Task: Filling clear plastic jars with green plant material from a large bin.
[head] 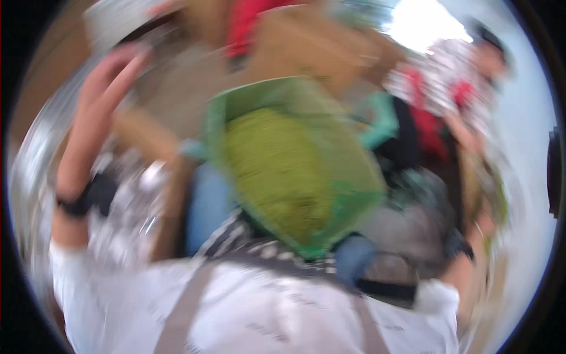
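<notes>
A green open container (362,177), perhaps a lined basket or crate, sits at my lap and is partly filled with a yellow-green mass (278,163) too blurred to name. My left hand (108,75) is raised at the upper left, away from the container, fingers stretched out and nothing visible in them; a dark band circles the wrist. My right hand (485,223) is at the far right, small and blurred near the picture's rim, beside a yellow-green thing; whether it holds anything cannot be told. The whole view is smeared by motion.
Cardboard boxes (309,42) stand beyond the container. Clear plastic bags or wrapping (132,217) lie at the left. Another person (455,88) in a patterned top with red parts is at the upper right. A greyish plastic bag (407,225) lies right of the container.
</notes>
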`<state>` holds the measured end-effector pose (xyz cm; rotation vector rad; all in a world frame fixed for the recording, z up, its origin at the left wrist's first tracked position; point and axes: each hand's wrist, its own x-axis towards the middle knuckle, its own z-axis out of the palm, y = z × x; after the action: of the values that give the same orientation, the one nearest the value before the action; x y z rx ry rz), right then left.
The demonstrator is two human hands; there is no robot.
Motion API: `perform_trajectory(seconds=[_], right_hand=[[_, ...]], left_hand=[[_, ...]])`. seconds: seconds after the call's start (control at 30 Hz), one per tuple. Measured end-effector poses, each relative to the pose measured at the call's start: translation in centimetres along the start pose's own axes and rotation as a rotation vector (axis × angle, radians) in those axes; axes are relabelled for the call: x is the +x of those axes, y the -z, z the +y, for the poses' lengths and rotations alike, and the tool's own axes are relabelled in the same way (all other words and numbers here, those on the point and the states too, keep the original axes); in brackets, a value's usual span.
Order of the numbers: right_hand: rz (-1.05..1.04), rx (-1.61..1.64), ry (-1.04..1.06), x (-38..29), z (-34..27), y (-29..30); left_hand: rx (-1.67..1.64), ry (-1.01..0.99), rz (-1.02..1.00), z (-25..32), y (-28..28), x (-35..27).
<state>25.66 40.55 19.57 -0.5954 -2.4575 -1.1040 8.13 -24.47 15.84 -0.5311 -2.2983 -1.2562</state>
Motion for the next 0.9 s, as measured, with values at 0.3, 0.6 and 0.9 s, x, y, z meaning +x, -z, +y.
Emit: perform_trajectory(seconds=[0.3, 0.6, 0.9], right_hand=[[0.253, 0.451, 0.07, 10.8, -13.7, -6.6], [0.256, 0.124, -0.632, 8.1, 6.4, -13.4], [0.281, 1.273, -0.136, 6.4, -17.6, -7.6]], left_hand=[[0.031, 0.669, -0.132, -9.3, 8.5, -5.4], [0.698, 0.02, -1.011, -18.1, -6.1, -10.9], [0.612, 0.156, -0.531, -16.2, 1.0, -6.1]])
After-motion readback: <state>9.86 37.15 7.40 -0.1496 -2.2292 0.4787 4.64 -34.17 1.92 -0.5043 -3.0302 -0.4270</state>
